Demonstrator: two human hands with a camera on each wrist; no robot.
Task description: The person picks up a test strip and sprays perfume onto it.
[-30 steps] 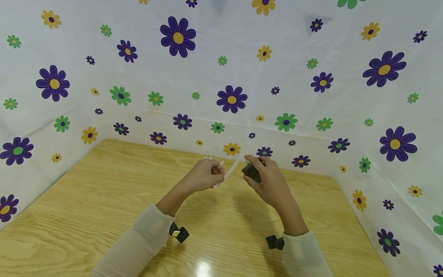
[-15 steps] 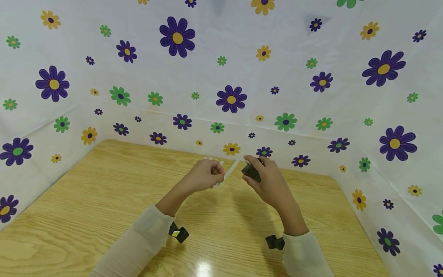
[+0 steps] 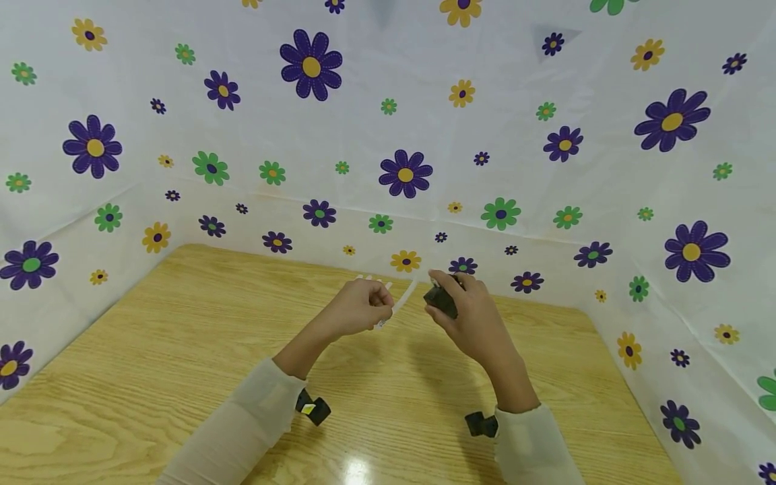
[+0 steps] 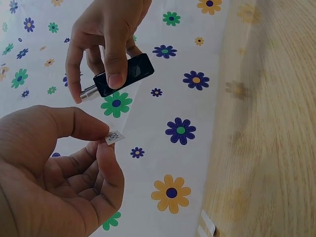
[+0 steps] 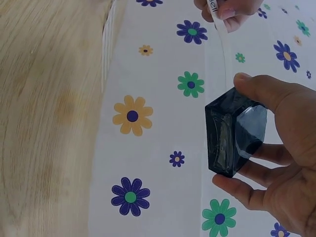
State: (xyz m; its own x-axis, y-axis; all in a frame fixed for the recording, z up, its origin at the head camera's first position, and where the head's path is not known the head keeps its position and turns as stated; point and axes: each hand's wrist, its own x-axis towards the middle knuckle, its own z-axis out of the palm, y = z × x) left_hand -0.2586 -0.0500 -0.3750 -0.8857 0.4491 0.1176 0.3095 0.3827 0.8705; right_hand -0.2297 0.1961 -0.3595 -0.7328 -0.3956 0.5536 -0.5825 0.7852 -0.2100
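Observation:
My left hand (image 3: pixel 358 308) pinches a white paper test strip (image 3: pixel 404 296) between thumb and index finger. Dark print marks the strip's near end (image 4: pixel 114 138) in the left wrist view, and the rest slants up away from the fingers. In my right hand (image 3: pixel 475 318) is a dark glass perfume bottle (image 3: pixel 440 302), held tilted with its base toward the right wrist camera. Its silver sprayer (image 4: pixel 89 93) shows in the left wrist view, with the index fingertip at it. Bottle and strip are apart, both held above the table.
Several white strips (image 5: pixel 107 49) lie at the back edge of the wooden table (image 3: pixel 242 323), partly hidden behind my left hand in the head view. A white flowered cloth (image 3: pixel 339 128) encloses the back and sides. Black wrist devices (image 3: pixel 313 407) hang by both sleeves.

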